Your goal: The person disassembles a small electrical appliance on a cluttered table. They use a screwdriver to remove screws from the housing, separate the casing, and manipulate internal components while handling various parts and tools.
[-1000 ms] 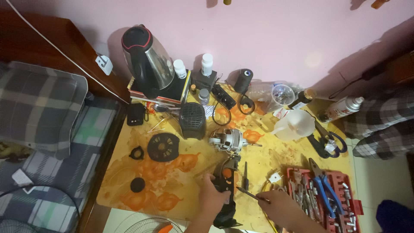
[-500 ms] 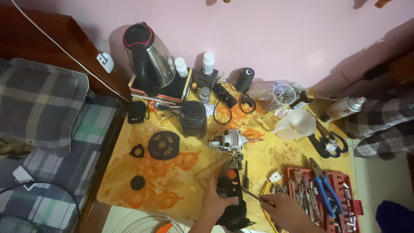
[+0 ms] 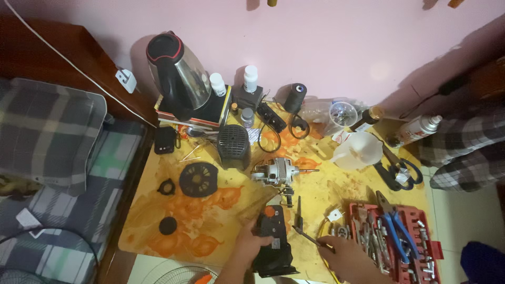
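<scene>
At the tabletop's near edge, the left hand grips a black housing with an orange knob; the right hand pinches a thin dark tool just beside it. Bare yellow-and-orange cloth lies open toward the left edge, with only small black discs there. A red tool tray fills the near right corner. A kettle and bottles crowd the far edge against the pink wall.
</scene>
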